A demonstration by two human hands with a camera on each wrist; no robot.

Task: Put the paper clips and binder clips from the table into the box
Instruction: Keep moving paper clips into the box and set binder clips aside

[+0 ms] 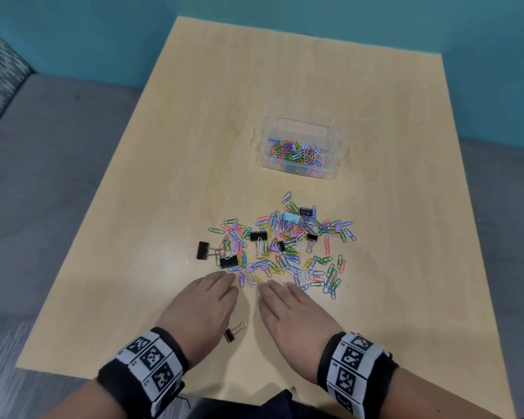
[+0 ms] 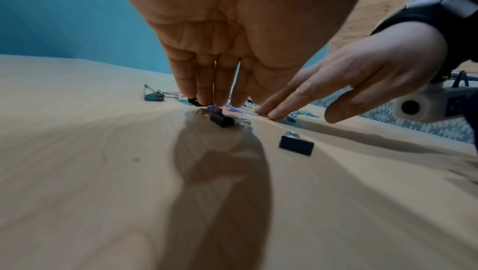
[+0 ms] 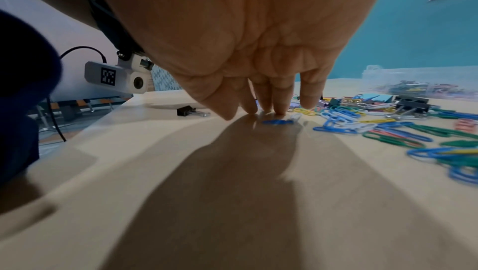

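Observation:
A loose pile of coloured paper clips and black and purple binder clips (image 1: 282, 246) lies mid-table. Beyond it stands the clear plastic box (image 1: 298, 146), open, with coloured paper clips inside; it shows too in the right wrist view as the box (image 3: 419, 82). My left hand (image 1: 215, 293) and right hand (image 1: 288, 303) lie side by side, palms down, at the pile's near edge. Their fingers are straight, the tips touch the table among the nearest clips, and neither holds anything. Left fingertips (image 2: 207, 100) stand by a black binder clip (image 2: 221, 120). Right fingertips (image 3: 271, 108) touch down by a blue paper clip (image 3: 278, 121).
One stray black binder clip (image 1: 233, 331) lies apart between my wrists, also seen as a black clip (image 3: 186, 110). The wooden table (image 1: 405, 267) has bare surface left and right of the pile. Its near edge is just behind my wrists. A teal wall (image 1: 375, 16) stands behind.

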